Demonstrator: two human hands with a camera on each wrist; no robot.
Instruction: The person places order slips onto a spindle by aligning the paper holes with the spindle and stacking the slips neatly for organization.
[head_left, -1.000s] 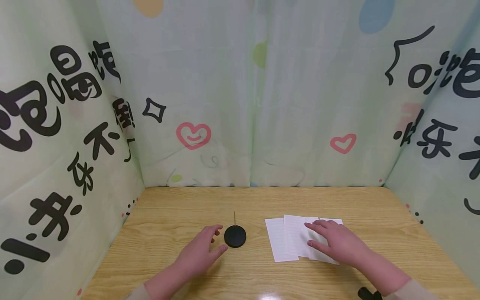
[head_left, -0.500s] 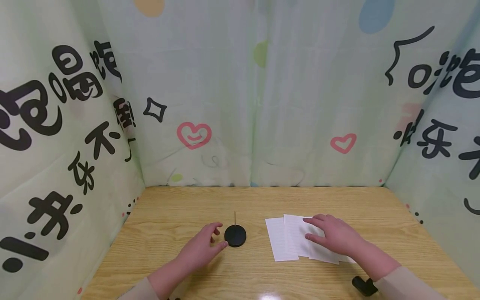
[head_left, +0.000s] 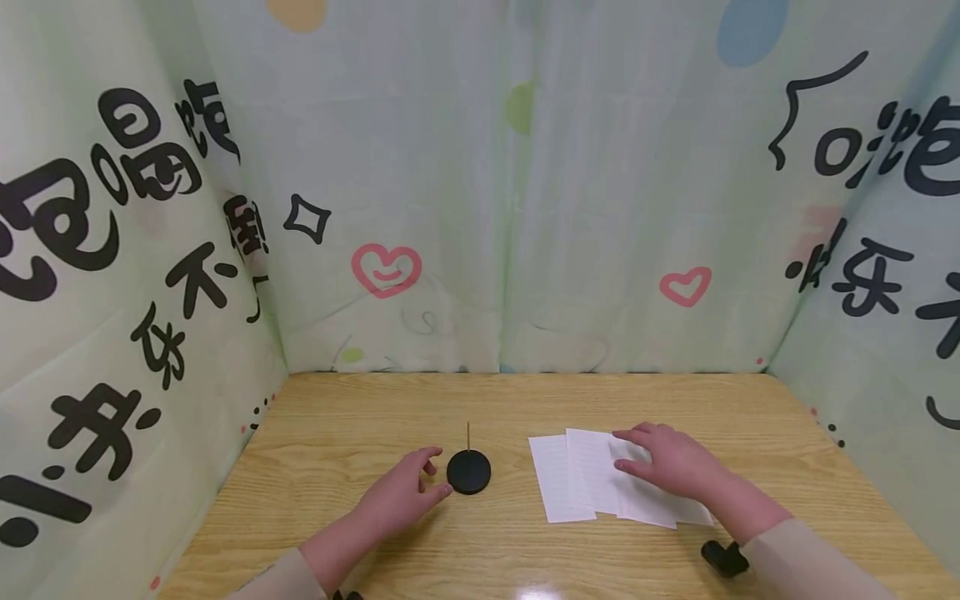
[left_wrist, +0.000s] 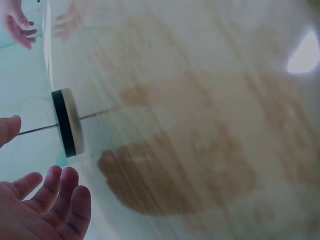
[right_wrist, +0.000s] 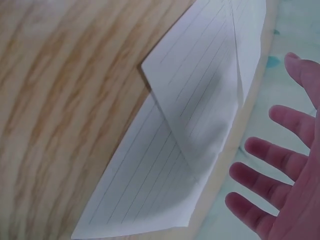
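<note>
A bill spike stands on the table, its round black base (head_left: 468, 475) flat on the wood and its thin rod (head_left: 468, 436) pointing up. Just left of it hovers my left hand (head_left: 401, 498), thumb and fingers spread apart; the left wrist view shows the base (left_wrist: 66, 122) beyond the loosely bent fingers of that hand (left_wrist: 47, 210), with nothing held. To the right lie several overlapping sheets of lined paper (head_left: 558, 483). Over their right part is my right hand (head_left: 678, 462), hiding some of them. In the right wrist view its fingers (right_wrist: 270, 152) are spread, apart from the paper (right_wrist: 145, 165).
The wooden table (head_left: 510, 400) ends at a printed curtain (head_left: 450, 167) behind, with more curtain (head_left: 892, 350) along both sides. A small black object (head_left: 723, 558) sits by the right sleeve.
My right hand has drifted slightly right and away from me above the sheets, baring more of their lower right part. My left hand stays almost in place.
</note>
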